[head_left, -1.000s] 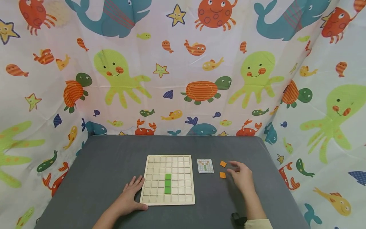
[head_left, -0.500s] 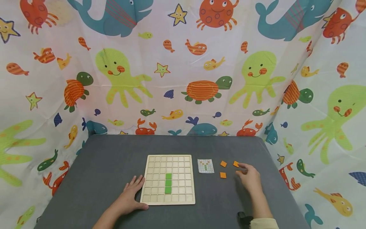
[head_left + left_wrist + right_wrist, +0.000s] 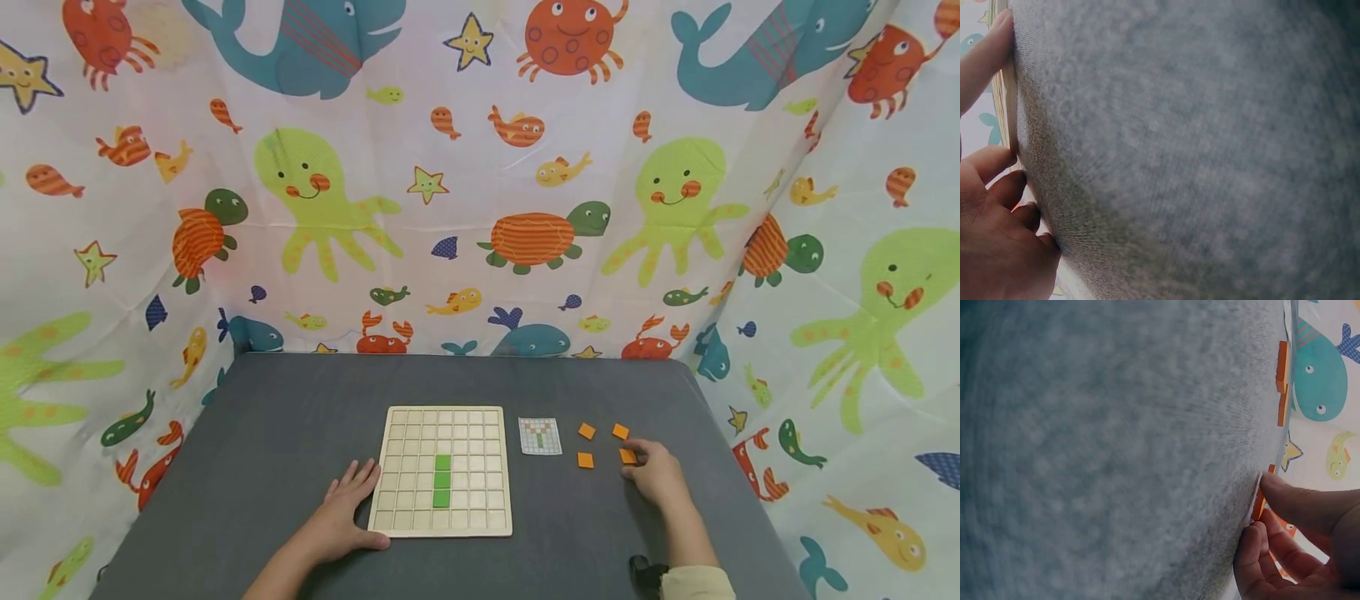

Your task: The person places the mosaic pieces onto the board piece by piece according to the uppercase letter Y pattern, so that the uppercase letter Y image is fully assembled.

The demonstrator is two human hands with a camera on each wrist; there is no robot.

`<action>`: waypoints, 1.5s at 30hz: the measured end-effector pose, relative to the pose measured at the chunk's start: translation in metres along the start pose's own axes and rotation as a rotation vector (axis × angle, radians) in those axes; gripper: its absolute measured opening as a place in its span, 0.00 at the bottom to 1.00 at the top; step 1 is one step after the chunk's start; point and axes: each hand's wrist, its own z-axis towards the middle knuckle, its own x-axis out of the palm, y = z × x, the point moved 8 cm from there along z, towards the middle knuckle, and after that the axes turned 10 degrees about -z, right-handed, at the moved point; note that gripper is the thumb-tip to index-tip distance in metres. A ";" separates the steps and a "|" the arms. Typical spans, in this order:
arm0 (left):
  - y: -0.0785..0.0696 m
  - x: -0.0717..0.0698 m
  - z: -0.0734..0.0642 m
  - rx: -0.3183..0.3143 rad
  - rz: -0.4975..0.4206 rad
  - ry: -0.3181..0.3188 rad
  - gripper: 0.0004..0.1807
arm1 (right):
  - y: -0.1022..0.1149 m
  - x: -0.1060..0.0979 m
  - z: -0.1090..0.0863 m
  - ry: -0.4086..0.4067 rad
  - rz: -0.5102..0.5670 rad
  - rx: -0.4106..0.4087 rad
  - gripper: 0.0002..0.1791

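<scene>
The right hand (image 3: 656,477), slanting forward and left, pinches an orange square tile (image 3: 628,456) on the grey cloth-covered bench (image 3: 555,525), thumb nearer the person. Just beyond its fingertips lies another orange tile (image 3: 620,431); leftward come two more orange tiles (image 3: 586,460), a printed grid card (image 3: 540,437), then a pale wooden gridded board (image 3: 487,500) whose green column (image 3: 442,481) points away from the person. The left hand (image 3: 343,512), spread, touches the board's left edge. Since half a second ago, the right hand has shifted nearer the person

A board (image 3: 471,467) is lying on the table (image 3: 315,417), a card (image 3: 540,437) and four tiles (image 3: 586,460) sitting rightward, a curtain (image 3: 457,217) hanging behind.
</scene>
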 end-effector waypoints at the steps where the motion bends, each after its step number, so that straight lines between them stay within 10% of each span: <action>1: 0.001 0.000 0.000 -0.001 0.001 0.001 0.71 | 0.000 0.000 0.000 -0.005 -0.004 0.001 0.25; 22: -0.004 -0.004 -0.003 0.035 -0.007 0.006 0.70 | 0.016 -0.003 0.000 -0.085 -0.104 -0.115 0.17; 45: -0.005 -0.001 -0.004 0.026 -0.003 -0.004 0.69 | 0.092 -0.004 -0.016 -0.200 -0.056 -0.332 0.17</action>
